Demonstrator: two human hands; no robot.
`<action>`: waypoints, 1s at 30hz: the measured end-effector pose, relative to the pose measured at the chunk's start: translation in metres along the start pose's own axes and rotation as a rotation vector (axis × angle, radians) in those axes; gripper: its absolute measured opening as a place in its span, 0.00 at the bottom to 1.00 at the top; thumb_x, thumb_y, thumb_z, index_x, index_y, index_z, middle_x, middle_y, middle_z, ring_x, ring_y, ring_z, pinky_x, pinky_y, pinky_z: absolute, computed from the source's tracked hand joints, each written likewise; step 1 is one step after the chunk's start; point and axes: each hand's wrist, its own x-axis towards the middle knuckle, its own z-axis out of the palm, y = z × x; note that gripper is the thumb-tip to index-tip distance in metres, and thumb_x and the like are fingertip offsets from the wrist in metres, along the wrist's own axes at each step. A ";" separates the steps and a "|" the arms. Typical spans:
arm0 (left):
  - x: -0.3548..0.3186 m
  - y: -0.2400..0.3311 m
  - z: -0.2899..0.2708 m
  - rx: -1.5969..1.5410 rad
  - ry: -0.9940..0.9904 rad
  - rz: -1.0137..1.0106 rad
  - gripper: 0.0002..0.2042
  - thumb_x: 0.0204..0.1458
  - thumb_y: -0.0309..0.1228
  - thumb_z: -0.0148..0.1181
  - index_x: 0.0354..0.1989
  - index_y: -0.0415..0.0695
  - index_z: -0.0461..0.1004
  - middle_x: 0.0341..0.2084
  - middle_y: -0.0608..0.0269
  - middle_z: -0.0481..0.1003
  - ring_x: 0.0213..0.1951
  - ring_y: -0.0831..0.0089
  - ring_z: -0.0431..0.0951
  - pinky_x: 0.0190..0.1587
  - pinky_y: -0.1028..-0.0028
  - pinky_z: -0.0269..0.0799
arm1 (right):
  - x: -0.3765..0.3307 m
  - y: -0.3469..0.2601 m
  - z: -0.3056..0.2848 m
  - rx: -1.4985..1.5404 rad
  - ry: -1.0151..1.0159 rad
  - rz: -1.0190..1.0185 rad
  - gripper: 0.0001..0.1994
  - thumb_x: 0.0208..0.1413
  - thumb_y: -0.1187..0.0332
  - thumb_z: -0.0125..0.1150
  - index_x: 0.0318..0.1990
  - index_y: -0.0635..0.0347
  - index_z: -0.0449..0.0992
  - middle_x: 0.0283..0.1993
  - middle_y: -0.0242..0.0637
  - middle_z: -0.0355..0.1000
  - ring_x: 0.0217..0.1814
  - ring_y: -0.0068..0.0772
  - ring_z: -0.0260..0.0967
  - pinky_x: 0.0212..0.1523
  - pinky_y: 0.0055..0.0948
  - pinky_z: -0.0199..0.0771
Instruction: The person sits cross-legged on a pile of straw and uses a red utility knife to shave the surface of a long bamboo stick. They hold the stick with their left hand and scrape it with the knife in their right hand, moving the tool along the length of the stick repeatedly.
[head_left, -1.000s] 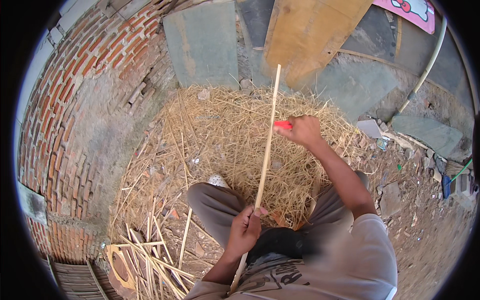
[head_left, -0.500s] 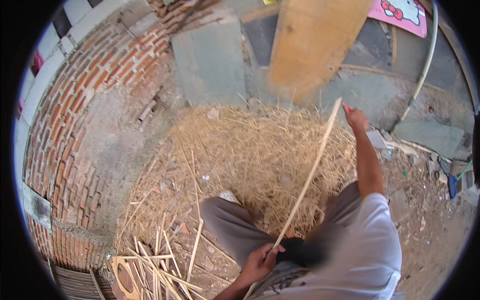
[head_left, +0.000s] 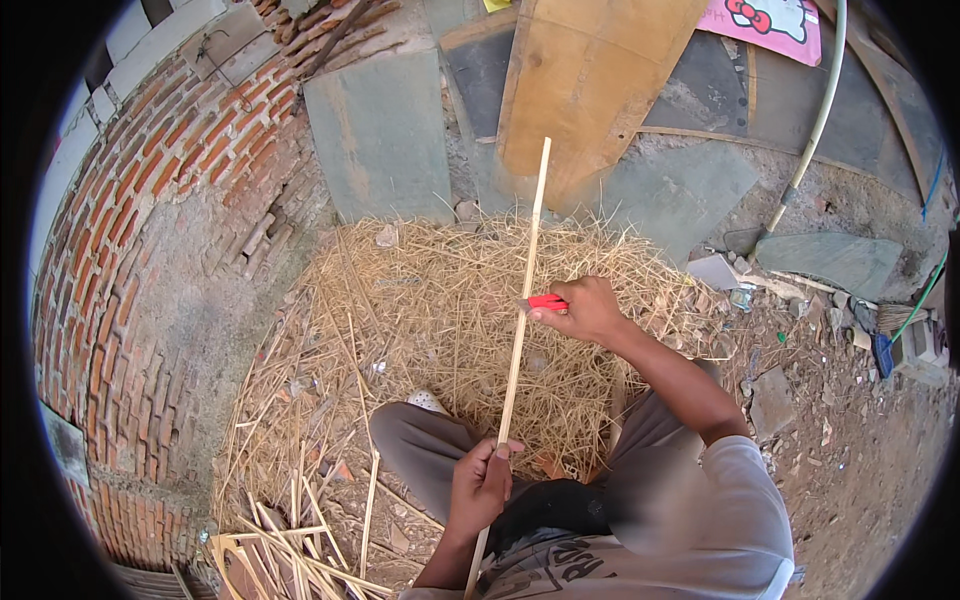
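Observation:
A long, pale strip of wood or bamboo (head_left: 517,365) rises from my lap and leans away from me, its far tip above the straw. Near its lower part my left hand (head_left: 480,487) is closed around it, close to my left knee. My right hand (head_left: 590,310) grips a red-handled knife (head_left: 547,302), the blade lying against the strip about halfway up. The fingers wrapped round the handle hide part of it.
Straw-like shavings (head_left: 450,290) cover the ground before my crossed legs. Several cut strips (head_left: 290,545) lie piled at lower left. A worn brick wall (head_left: 130,290) stands left; a brown board (head_left: 590,90) and grey slabs (head_left: 385,140) lean at the back. Rubble (head_left: 840,310) lies right.
My right hand with the knife has come down from the strip's far tip to its middle. The strip now points more directly ahead, its tip farther left.

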 end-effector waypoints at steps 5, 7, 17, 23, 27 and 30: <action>-0.003 -0.005 -0.003 0.072 0.063 0.078 0.10 0.64 0.29 0.46 0.42 0.38 0.74 0.12 0.78 0.62 0.15 0.91 0.59 0.17 0.84 0.52 | 0.002 -0.016 -0.004 -0.052 -0.105 -0.054 0.34 0.47 0.28 0.51 0.16 0.54 0.73 0.09 0.37 0.64 0.12 0.39 0.66 0.16 0.37 0.65; 0.003 -0.005 -0.005 0.111 0.106 0.092 0.10 0.64 0.29 0.47 0.42 0.38 0.74 0.13 0.77 0.63 0.15 0.91 0.60 0.17 0.84 0.53 | -0.010 -0.044 -0.005 -0.047 -0.211 -0.133 0.33 0.45 0.30 0.56 0.14 0.54 0.71 0.09 0.37 0.63 0.11 0.39 0.65 0.16 0.36 0.63; 0.007 -0.004 0.000 0.178 0.159 0.124 0.10 0.64 0.28 0.46 0.43 0.38 0.75 0.11 0.78 0.62 0.14 0.92 0.59 0.17 0.85 0.51 | -0.015 -0.049 -0.001 -0.062 -0.104 -0.167 0.34 0.45 0.29 0.55 0.13 0.53 0.70 0.08 0.36 0.62 0.09 0.35 0.63 0.13 0.33 0.62; 0.009 -0.010 0.003 0.205 0.146 0.154 0.10 0.64 0.28 0.46 0.43 0.38 0.75 0.12 0.79 0.61 0.15 0.92 0.58 0.18 0.85 0.50 | -0.019 -0.043 0.001 -0.082 -0.062 -0.140 0.35 0.46 0.28 0.53 0.13 0.54 0.71 0.07 0.34 0.61 0.09 0.38 0.62 0.12 0.36 0.60; 0.003 -0.003 0.005 0.336 0.180 0.180 0.10 0.63 0.28 0.48 0.41 0.38 0.76 0.13 0.76 0.62 0.17 0.91 0.58 0.19 0.83 0.52 | -0.021 -0.043 0.002 -0.069 -0.047 -0.143 0.35 0.47 0.27 0.51 0.14 0.54 0.73 0.07 0.34 0.61 0.09 0.35 0.63 0.13 0.35 0.62; -0.003 -0.007 0.006 0.444 0.140 0.184 0.09 0.62 0.28 0.50 0.41 0.38 0.76 0.12 0.70 0.63 0.18 0.87 0.60 0.20 0.80 0.56 | 0.000 -0.009 -0.004 -0.165 -0.064 0.017 0.36 0.47 0.26 0.49 0.16 0.54 0.76 0.07 0.34 0.62 0.10 0.34 0.65 0.14 0.35 0.64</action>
